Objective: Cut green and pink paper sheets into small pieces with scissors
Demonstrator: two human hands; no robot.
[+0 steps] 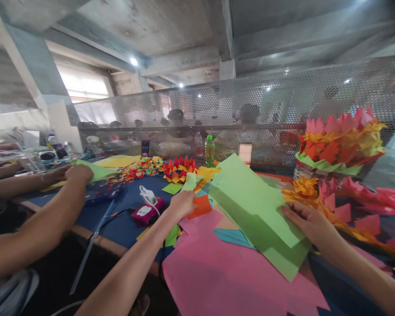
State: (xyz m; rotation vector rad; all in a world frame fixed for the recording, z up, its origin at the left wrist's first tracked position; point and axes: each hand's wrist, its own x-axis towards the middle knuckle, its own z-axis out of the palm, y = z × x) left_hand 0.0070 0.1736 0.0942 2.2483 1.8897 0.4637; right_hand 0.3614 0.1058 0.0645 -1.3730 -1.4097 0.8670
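Note:
My right hand [303,218] pinches the right edge of light green paper [250,202], thumb on top. At least two sheets overlap there, tilted above the other paper. My left hand [183,204] is closed at a small orange paper piece [199,207], which sticks out from its fingers. A pale green paper strip [189,181] stands just behind that hand; whether it touches the fingers is unclear. Below the green sheets spreads large pink paper [224,272], with blue paper [233,237] showing between them.
At left, a co-worker's hands [79,174] hold green paper. A magenta power block [147,213] with a white charger sits left of my forearm. Behind are a red paper lotus [180,169] and green bottle [210,150]. Layered paper flowers [342,138] fill a basket at right.

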